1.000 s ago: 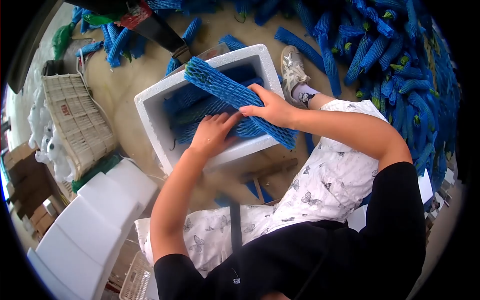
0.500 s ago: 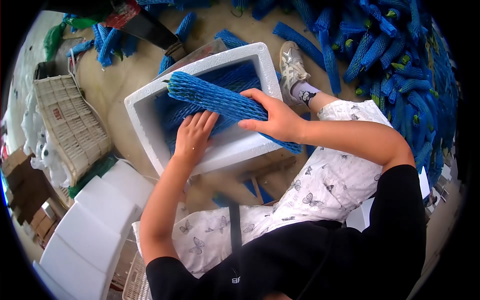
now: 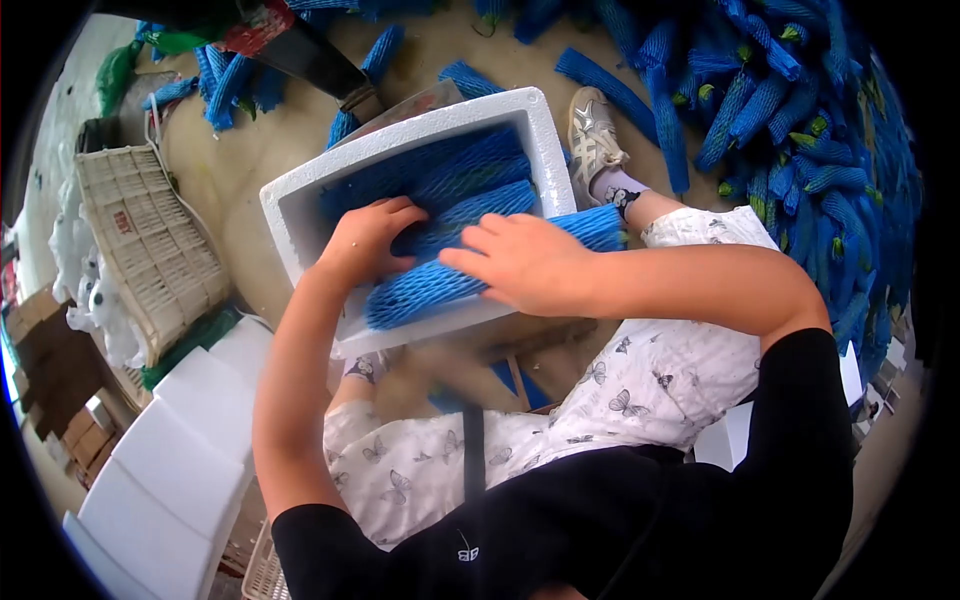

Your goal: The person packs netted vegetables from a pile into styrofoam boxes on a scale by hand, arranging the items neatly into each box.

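A white foam box [image 3: 553, 150] holds several long vegetables in blue foam netting [image 3: 480, 215], lying side by side. One blue-netted vegetable [image 3: 425, 292] lies slantwise along the near side, its right end resting over the box's rim. My right hand [image 3: 535, 262] is over its middle, palm down, with the fingers bent around it. My left hand [image 3: 368, 242] reaches into the left part of the box. Its fingers are curved, thumb apart, touching the netted vegetables and not clasping any. Most of the vegetables' green tips are hidden.
A large heap of blue-netted vegetables [image 3: 790, 130] lies at the right, with others scattered behind the box. A dark metal post [image 3: 315, 60] stands close behind. A cream plastic crate [image 3: 150, 240] and stacked white foam pieces [image 3: 190, 430] are at the left.
The netted vegetable that my right hand held above the box is now lower, along its near side. My left hand has moved up, further into the box.
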`<state>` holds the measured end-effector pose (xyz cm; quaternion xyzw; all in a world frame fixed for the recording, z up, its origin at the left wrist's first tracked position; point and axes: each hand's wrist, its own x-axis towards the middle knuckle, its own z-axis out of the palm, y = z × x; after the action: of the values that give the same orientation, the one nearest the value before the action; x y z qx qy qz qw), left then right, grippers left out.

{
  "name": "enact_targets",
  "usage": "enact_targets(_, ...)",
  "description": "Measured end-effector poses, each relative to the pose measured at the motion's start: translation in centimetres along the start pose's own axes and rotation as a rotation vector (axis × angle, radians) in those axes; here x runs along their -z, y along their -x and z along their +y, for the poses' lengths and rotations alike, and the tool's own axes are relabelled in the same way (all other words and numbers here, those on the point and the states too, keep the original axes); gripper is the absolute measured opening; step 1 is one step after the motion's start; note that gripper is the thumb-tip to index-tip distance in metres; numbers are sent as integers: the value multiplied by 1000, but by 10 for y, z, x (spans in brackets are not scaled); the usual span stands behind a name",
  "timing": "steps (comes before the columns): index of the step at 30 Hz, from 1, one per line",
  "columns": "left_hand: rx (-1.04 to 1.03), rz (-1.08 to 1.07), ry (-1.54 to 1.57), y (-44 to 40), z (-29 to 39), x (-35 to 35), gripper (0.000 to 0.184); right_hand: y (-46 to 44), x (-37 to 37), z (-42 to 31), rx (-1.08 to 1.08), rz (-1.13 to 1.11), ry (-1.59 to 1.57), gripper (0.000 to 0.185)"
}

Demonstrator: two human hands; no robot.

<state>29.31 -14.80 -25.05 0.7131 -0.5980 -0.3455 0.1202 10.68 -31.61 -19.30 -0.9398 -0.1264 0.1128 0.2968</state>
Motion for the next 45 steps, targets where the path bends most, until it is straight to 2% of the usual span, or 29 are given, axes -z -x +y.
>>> enact_targets(1,-10,-8,-7,-1,-1,0,50,-18,-33,-3,14,22,-14,44)
enact_targets(2,8,-3,16,0,-2,-4,51,-34,-59,-3,38,35,10,52)
enact_targets(4,2,0,18,-1,-7,-2,51,-41,-64,0,-11,29,81,54)
enact_targets(6,48,55,76,3,2,-8,52,-22,-52,12,109,158,-1,56)
enact_targets(8,43,72,61,3,3,-9,51,-8,-8,-2,-198,-354,-65,56)
enact_targets(10,60,57,52,2,9,-5,50,-10,-10,5,-298,-548,-37,56)
enact_targets(11,46,58,52,0,10,-6,50,-10,-28,9,-312,-546,-33,56)
enact_targets(13,50,32,52,1,8,-4,50,-14,-71,21,-168,-167,-146,54)
enact_targets(14,49,33,48,1,11,-3,51,-13,-72,26,-174,-156,-133,54)
enact_targets(16,64,84,61,5,12,-10,52,-3,-70,37,-11,-79,-262,57)
enact_targets(17,79,98,67,7,16,-10,52,5,-48,34,-52,-135,-253,46)
enact_targets(18,104,84,71,7,16,-11,52,5,-29,32,-58,-124,-255,46)
enact_targets(20,94,72,70,5,15,-9,54,6,-10,25,-84,-548,316,26)
enact_targets(22,86,57,84,3,17,-5,54,0,-16,26,-68,-479,219,10)
enact_targets(28,129,48,72,4,20,-3,53,-8,-47,49,13,-387,287,14)
enact_targets(30,177,3,96,12,35,-3,54,-15,-39,42,-22,-508,238,14)
enact_targets(32,44,238,-154,1,63,2,65,-18,-47,48,-33,-460,153,12)
enact_targets(34,-75,30,-257,-13,69,-19,83,-9,-57,48,-11,-342,145,10)
enact_targets(36,-59,37,-153,-23,64,-50,80,12,-45,53,149,-225,171,10)
enact_targets(37,-105,56,-199,-26,68,-51,76,18,-15,59,206,-258,108,13)
enact_targets(38,-147,75,-243,-29,69,-53,71,29,20,75,360,-58,84,12)
enact_targets(39,-276,40,-291,-29,65,-56,58,43,43,107,440,306,139,9)
enact_targets(40,-234,-34,-265,-37,70,-53,49,54,62,144,301,579,154,9)
enact_targets(41,-217,-30,-239,-41,73,-56,46,60,70,190,7,562,319,14)
enact_targets(43,-134,-26,-237,-52,80,-60,40,68,64,294,-625,623,262,41)
enact_targets(44,-67,-51,-246,-53,86,-62,37,60,68,337,-930,495,233,56)
enact_targets(45,-66,-53,-225,-53,87,-64,35,52,67,379,-1001,504,302,63)
